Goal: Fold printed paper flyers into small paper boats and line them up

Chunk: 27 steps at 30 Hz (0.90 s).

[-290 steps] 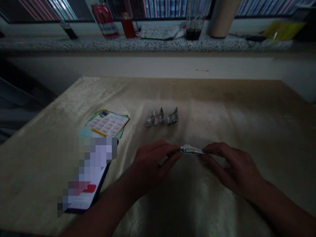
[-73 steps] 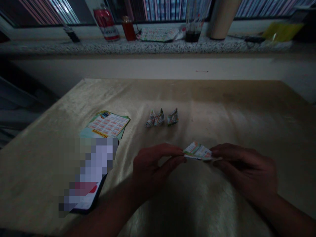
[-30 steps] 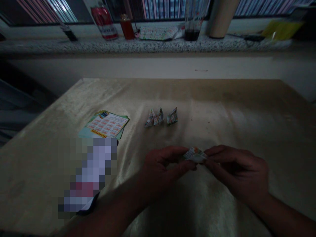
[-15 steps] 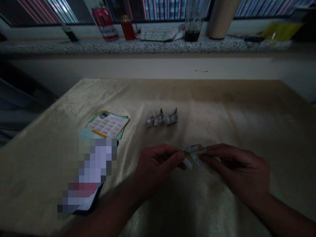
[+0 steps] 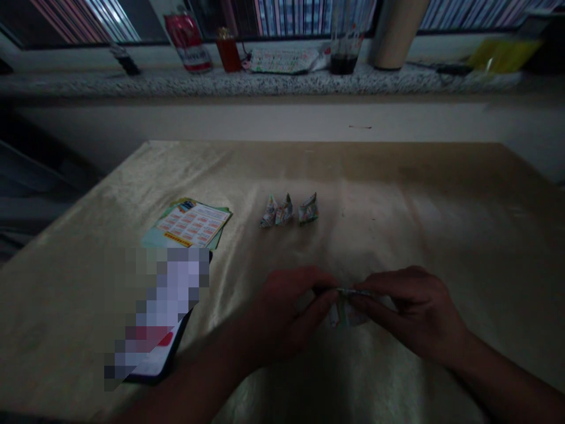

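Observation:
A small folded piece of printed paper (image 5: 348, 315) is pinched between my two hands, its top edge seen nearly edge-on. My left hand (image 5: 295, 309) grips its left end between thumb and fingers. On the other end, the thumb and forefinger of my right hand (image 5: 408, 303) are closed. Beyond my hands, three small folded paper shapes stand with pointed tips: two close together, the left one (image 5: 269, 213) and the middle one (image 5: 285, 210), and the right one (image 5: 308, 210) a little apart.
Several printed leaflets (image 5: 194, 224) lie stacked on the table's left. Nearer me is a phone (image 5: 152, 362), its screen mostly blurred out. On the windowsill (image 5: 282, 85) stand a red can (image 5: 188, 44), an orange-red bottle (image 5: 228, 52) and a glass of dark liquid (image 5: 344, 62).
The paper has tipped from showing its printed face to nearly edge-on at the top. Both hands have lowered slightly toward me, and their fingertips have come closer together.

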Motion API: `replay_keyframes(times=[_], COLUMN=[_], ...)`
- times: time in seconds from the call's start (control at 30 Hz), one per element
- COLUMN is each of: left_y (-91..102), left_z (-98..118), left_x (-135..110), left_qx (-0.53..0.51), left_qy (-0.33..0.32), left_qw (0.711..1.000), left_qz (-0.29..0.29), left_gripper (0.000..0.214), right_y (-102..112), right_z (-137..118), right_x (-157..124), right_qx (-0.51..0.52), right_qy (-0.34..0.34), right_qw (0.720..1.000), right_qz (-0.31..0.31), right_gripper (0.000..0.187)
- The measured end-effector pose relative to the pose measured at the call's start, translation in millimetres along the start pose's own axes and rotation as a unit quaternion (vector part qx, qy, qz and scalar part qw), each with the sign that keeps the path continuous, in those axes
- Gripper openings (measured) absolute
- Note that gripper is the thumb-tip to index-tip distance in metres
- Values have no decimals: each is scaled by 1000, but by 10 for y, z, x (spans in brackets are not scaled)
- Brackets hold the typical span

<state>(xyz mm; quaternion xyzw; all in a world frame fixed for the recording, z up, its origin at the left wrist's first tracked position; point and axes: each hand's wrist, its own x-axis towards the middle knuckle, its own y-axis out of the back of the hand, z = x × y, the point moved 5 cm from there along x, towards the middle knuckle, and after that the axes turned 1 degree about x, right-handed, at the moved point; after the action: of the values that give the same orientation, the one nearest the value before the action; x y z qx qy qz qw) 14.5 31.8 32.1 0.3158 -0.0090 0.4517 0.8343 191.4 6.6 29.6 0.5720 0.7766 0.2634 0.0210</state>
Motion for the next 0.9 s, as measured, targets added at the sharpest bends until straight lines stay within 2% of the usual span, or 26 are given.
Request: replay_keyframes(times=[0.13, 0.27, 0.47, 0.6, 0.67, 0.73, 0.8, 0.9], left_y=[-21, -17, -1, -23, -20, 15, 42, 40], left_z=[7, -1, 4, -24, -28, -39, -58, -76], left_x=[6, 26, 53, 60, 53, 33, 11, 3], left_qx=[8, -24, -42, -74, -74, -69, -73, -79], left_qy=[-2, 46, 39, 72, 85, 95, 101, 95], left_qw=[1000, 999, 998, 994, 992, 988, 982, 984], left_qz=[-16, 5, 28, 25, 50, 104, 141, 126], left_gripper=[11, 8, 9, 6, 6, 5, 4, 7], right_y=[13, 23, -25, -30, -32, -38, -34, 18], right_z=[33, -8, 16, 20, 49, 73, 64, 32], right_x=[-26, -43, -4, 7, 6, 7, 12, 8], right_qx=[-8, -24, 40, 47, 62, 77, 72, 18], right_qy=[1, 23, -46, -54, -80, -99, -87, -60], right_qw=[1000, 999, 998, 997, 994, 991, 992, 994], right_qz=[19, 39, 28, 37, 46, 50, 54, 91], right_gripper=[13, 19, 14, 12, 10, 7, 7, 6])
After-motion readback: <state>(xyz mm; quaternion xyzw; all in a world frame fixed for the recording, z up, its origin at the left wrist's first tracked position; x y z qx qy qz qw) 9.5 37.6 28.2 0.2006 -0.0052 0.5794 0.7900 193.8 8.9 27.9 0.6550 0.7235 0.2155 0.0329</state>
